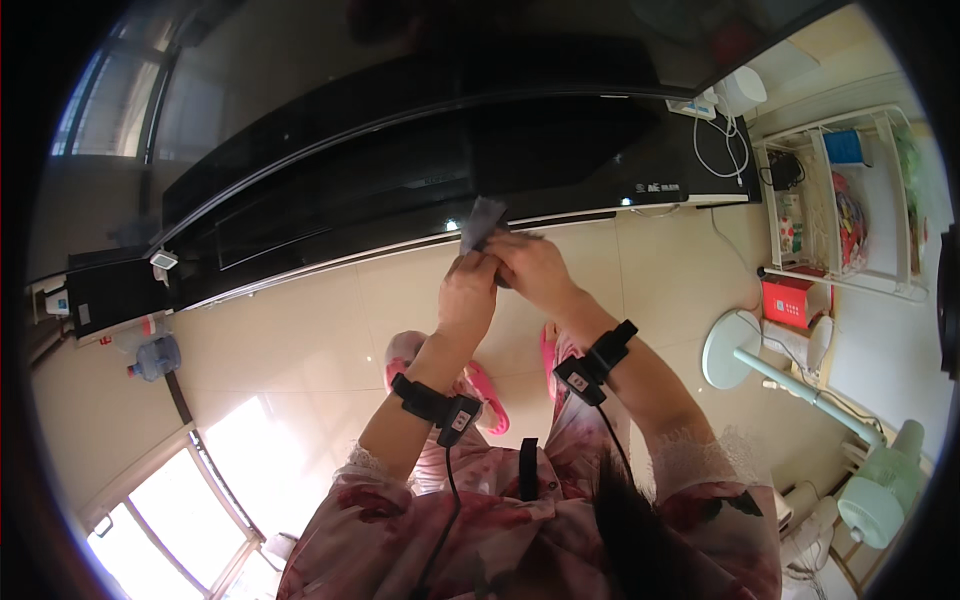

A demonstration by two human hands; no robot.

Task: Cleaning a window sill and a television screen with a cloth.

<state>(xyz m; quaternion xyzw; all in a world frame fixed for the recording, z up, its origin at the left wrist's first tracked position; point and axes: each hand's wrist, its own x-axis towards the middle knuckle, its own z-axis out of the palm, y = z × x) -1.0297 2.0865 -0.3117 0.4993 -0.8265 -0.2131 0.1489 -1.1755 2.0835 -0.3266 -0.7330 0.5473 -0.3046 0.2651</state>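
Both my hands are close together over the front edge of a glossy black TV cabinet (420,176). My left hand (466,296) is closed on a dark grey cloth (482,219). My right hand (534,268) grips the same cloth just to the right, its fingers bunched around it. One end of the cloth sticks up past my fingers, and a darker part hangs between the hands. My fingers hide the middle of the cloth. Behind the cabinet top stands a large dark television screen (315,90) with reflections on it.
A white cable (720,150) lies on the cabinet's right end. Further right are a white wire rack (832,202), a red box (795,300) and a pale green standing fan (870,502). A water jug (156,360) stands at left on the tiled floor (300,337).
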